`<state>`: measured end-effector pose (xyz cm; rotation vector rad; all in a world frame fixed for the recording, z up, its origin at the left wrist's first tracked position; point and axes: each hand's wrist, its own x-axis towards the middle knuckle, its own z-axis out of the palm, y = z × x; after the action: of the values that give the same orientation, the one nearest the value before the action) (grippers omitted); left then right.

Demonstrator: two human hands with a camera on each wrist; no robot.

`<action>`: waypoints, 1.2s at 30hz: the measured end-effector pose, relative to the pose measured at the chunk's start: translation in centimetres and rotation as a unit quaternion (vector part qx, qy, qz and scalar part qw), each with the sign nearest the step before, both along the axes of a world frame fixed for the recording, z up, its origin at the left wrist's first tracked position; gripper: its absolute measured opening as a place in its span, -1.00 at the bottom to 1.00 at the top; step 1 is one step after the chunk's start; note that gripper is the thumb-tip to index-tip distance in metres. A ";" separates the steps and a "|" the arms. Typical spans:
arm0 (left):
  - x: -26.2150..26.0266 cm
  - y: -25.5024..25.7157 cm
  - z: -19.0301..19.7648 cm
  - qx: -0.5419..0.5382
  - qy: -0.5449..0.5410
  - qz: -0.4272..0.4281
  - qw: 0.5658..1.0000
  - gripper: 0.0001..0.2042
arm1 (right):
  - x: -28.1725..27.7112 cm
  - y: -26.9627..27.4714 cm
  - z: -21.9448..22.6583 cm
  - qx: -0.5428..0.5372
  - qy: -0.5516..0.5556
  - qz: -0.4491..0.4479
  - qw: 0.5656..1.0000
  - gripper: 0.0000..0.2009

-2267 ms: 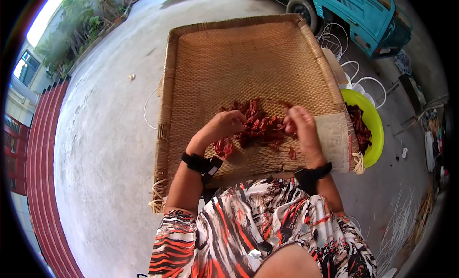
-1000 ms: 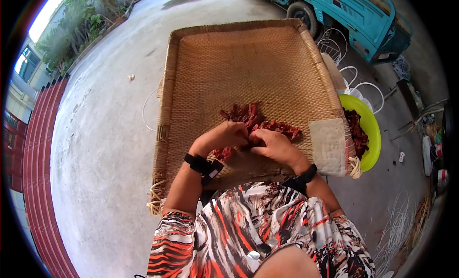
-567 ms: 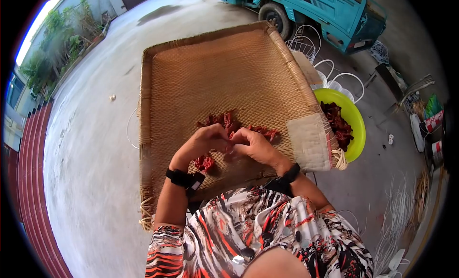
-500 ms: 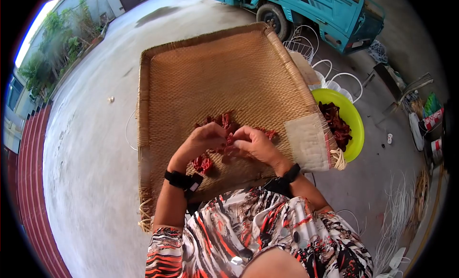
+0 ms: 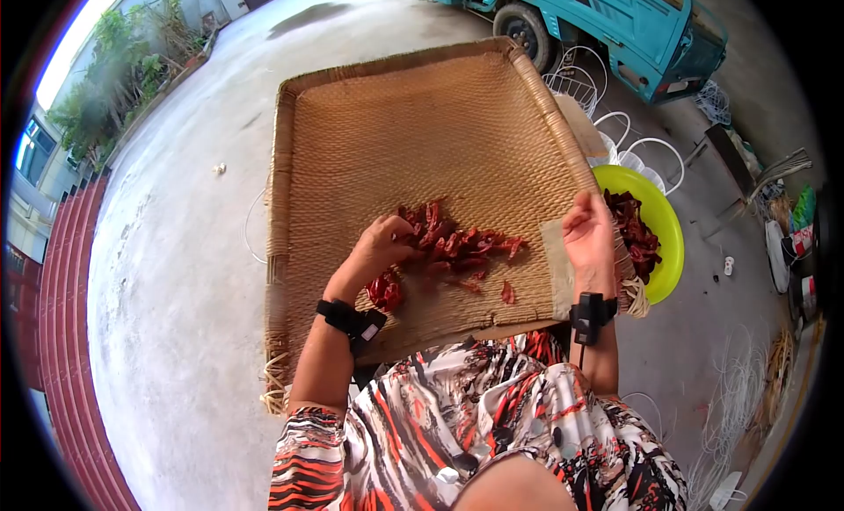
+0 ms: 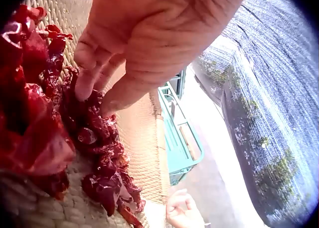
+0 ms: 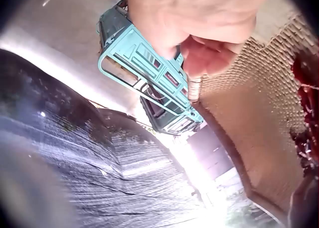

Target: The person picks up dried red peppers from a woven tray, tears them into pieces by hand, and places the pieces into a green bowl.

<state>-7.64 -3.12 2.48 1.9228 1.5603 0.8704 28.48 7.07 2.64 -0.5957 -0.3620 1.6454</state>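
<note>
From where I stand, the red peppers (image 5: 462,243), wrinkled and glossy, lie heaped toward the person's end of a big woven tray (image 5: 422,133). A smaller clump (image 5: 385,291) sits below the left hand, and a loose scrap (image 5: 508,292) lies off to the right, apart from the heap.

The left hand (image 5: 382,243) is down at the heap's left side, thumb and fingertips pinching at a pepper. The right hand (image 5: 589,234) is raised by the tray's right edge, palm turned up and fingers loosely bent, with nothing I can make out in it. Each wrist wears a black band (image 5: 593,316).

A pale cloth patch (image 5: 558,269) covers part of the tray's right side, next to the right hand. Just beyond that edge is a bright green bowl (image 5: 673,239) with more red peppers inside, and white handles (image 5: 664,142) poke up behind it. Farther out, a blue-green truck (image 5: 615,28) stands on the concrete ground (image 5: 176,212), with red steps (image 5: 75,282) over on the far left
</note>
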 end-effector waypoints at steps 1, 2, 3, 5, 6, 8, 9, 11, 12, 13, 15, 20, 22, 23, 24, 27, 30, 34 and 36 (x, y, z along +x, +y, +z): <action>0.0 0.0 -0.2 -0.028 -0.019 0.002 0.999 -0.71 | -0.3 -0.2 -0.4 0.009 -0.046 0.037 0.998 -0.79; 0.0 0.0 -0.3 -0.055 -0.037 0.003 0.998 -0.70 | -1.7 -1.3 0.3 0.046 -0.160 0.061 0.984 -0.82; 0.0 0.0 -0.4 -0.083 -0.054 0.003 0.995 -0.69 | -3.2 -2.1 1.0 0.069 -0.235 0.096 0.965 -0.82; 0.1 -0.1 -0.6 -0.086 0.001 -0.028 0.996 -0.68 | -5.8 -3.2 2.0 0.115 -0.377 0.163 0.905 -0.82; 0.1 -0.1 -0.6 -0.086 0.028 -0.043 0.995 -0.67 | -6.7 -3.2 1.4 0.167 -0.431 0.187 0.867 -0.81; 0.2 -0.3 0.1 -0.115 0.030 -0.034 0.992 -0.69 | -8.2 -3.4 0.1 0.263 -0.511 0.222 0.788 -0.78; 0.3 -0.4 0.5 -0.129 0.030 -0.028 0.991 -0.71 | -8.8 -3.8 0.4 0.281 -0.531 0.222 0.768 -0.79; 0.5 -0.5 1.2 -0.136 0.036 -0.004 0.990 -0.76 | -9.6 -4.5 1.3 0.319 -0.570 0.223 0.724 -0.80; 0.6 -0.6 1.5 -0.139 0.038 0.008 0.990 -0.78 | -9.8 -4.7 1.7 0.295 -0.555 0.260 0.733 -0.80; 0.6 -0.6 1.8 -0.124 0.011 0.014 0.992 -0.81 | -10.2 -4.9 1.7 0.292 -0.548 0.258 0.740 -0.79; 0.9 -0.6 2.5 -0.092 -0.043 0.024 0.995 -0.87 | -10.8 -5.4 1.5 0.285 -0.535 0.252 0.754 -0.78; 2.1 -1.1 4.3 -0.182 -0.188 -0.033 0.965 -0.88 | -12.4 -6.5 1.2 0.323 -0.507 0.257 0.756 -0.75; 2.1 -1.0 4.1 -0.198 -0.236 -0.053 0.950 -0.85 | -12.7 -7.0 1.8 0.349 -0.524 0.258 0.733 -0.77; 2.0 -0.9 3.6 -0.194 -0.238 -0.062 0.950 -0.83 | -12.7 -7.0 1.7 0.348 -0.507 0.263 0.743 -0.78; 2.0 -0.8 3.4 -0.189 -0.241 -0.072 0.949 -0.81 | -12.8 -7.0 1.6 0.347 -0.489 0.269 0.754 -0.80; 1.7 -0.9 3.3 -0.202 -0.281 -0.079 0.935 -0.77 | -13.0 -7.3 1.6 0.311 -0.439 0.292 0.791 -0.84; 1.9 -0.9 3.5 -0.217 -0.298 -0.081 0.926 -0.75 | -13.0 -7.3 1.6 0.291 -0.390 0.316 0.814 -0.87; 2.1 -1.1 4.4 -0.257 -0.269 -0.079 0.925 -0.75 | -12.7 -7.1 1.4 0.329 -0.413 0.302 0.794 -0.90; 2.1 -1.1 3.9 -0.250 -0.257 -0.059 0.932 -0.78 | -12.2 -6.8 1.6 0.280 -0.418 0.280 0.818 -0.91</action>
<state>-5.55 -4.17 6.35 1.2783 1.1878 0.7521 16.30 0.27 4.23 -0.7699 -1.7482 1.6039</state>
